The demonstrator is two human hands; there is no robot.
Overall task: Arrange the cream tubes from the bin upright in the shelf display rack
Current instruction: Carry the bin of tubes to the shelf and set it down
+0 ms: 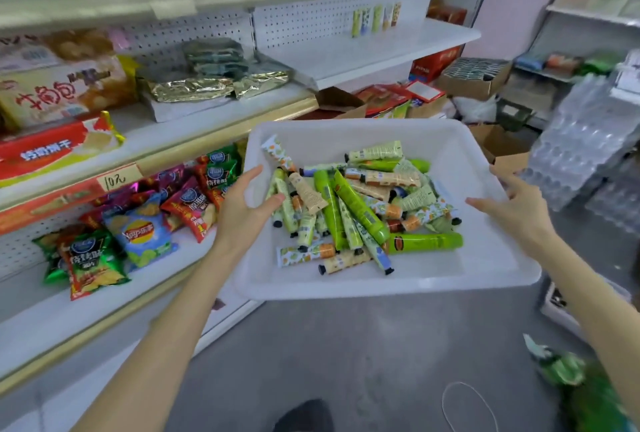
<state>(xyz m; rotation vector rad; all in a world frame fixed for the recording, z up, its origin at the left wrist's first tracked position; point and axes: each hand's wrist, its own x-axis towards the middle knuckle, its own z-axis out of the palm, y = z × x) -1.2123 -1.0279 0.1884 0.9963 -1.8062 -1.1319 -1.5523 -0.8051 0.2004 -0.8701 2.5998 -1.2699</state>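
Note:
A white plastic bin [381, 133] sits in front of me at mid-shelf height, with a loose pile of several cream tubes [353, 210] in green, cream and patterned colours lying flat in it. My left hand [247, 208] is at the bin's left wall, fingers relaxed and reaching over the rim beside the nearest tubes, holding nothing. My right hand [512, 204] hovers over the bin's right rim with fingers spread, holding nothing. Several tubes [375, 17] stand upright in a row at the back of the white shelf [381, 47] at the upper right.
Shelves on the left hold biscuit boxes [62, 92], foil packs [214, 85] and chip bags [138, 223]. Cardboard boxes [474, 76] and wrapped bottle packs [588, 147] stand behind and right of the bin. Grey floor lies below, with green packaging [568, 369] at lower right.

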